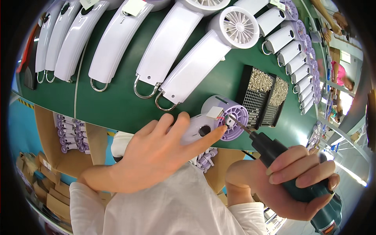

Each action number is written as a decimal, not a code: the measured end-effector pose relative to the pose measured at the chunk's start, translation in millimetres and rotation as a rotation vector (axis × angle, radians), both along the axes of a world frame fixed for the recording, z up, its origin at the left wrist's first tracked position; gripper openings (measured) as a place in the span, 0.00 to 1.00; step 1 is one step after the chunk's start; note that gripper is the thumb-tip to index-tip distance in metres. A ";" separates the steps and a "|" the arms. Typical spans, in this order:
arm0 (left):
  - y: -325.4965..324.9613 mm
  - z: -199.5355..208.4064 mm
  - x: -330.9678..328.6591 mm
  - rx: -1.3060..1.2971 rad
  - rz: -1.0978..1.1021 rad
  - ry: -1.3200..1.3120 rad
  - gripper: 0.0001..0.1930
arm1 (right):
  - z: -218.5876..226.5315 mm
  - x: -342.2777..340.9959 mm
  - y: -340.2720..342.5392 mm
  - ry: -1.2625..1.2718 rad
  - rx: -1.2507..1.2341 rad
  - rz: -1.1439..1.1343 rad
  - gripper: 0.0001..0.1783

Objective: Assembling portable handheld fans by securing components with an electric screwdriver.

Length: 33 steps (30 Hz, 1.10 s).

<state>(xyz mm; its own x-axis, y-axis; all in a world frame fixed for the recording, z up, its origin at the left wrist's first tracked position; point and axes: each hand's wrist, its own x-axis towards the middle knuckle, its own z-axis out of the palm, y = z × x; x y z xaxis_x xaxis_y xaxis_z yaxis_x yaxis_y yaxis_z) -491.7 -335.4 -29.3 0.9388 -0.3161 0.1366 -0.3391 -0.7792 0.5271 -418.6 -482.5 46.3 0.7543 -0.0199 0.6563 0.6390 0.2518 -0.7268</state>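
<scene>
At the front edge of the green table lies a white and purple handheld fan [213, 102], its round purple housing open with small wires and a motor part showing. My left hand [147, 156] is closed over the fan's white handle, index finger stretched to the housing. Wrapped in my right hand [291, 180] is a dark green and black electric screwdriver [270, 147]. Its thin bit [242, 125] points left into the open housing, at the white part in the centre. Whether the tip touches a screw is too small to tell.
Beyond the fan stand two black perforated trays [254, 107] of small screws. White handheld fans [168, 43] with metal loops line the table's far side, and more [291, 56] curve down the right. Cardboard boxes [94, 145] with purple fans sit below the edge. Other people [340, 76] are at the far right.
</scene>
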 end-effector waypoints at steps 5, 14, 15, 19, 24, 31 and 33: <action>0.7 -1.0 0.6 -0.024 -0.007 0.003 0.32 | -3.4 1.0 0.4 0.026 0.005 0.005 0.15; 2.5 -2.6 -0.2 -0.070 -0.017 0.032 0.33 | -5.6 2.3 2.3 0.037 0.023 0.027 0.15; 2.6 -2.6 -0.2 -0.070 -0.016 0.031 0.33 | -5.9 2.7 2.6 0.045 0.029 0.038 0.15; 3.3 -2.9 -0.1 -0.075 -0.020 0.035 0.33 | -8.5 3.9 2.4 0.063 0.023 0.022 0.16; 4.8 -3.3 -0.1 -0.095 -0.024 0.049 0.33 | -6.4 3.3 -0.6 0.092 -0.010 0.009 0.16; 10.6 -3.6 3.4 -0.193 -0.038 0.098 0.32 | -8.3 5.4 -6.8 0.052 0.224 0.075 0.19; 11.8 -2.0 4.8 -0.212 -0.021 0.146 0.29 | -10.2 7.4 -10.3 0.060 0.199 0.084 0.19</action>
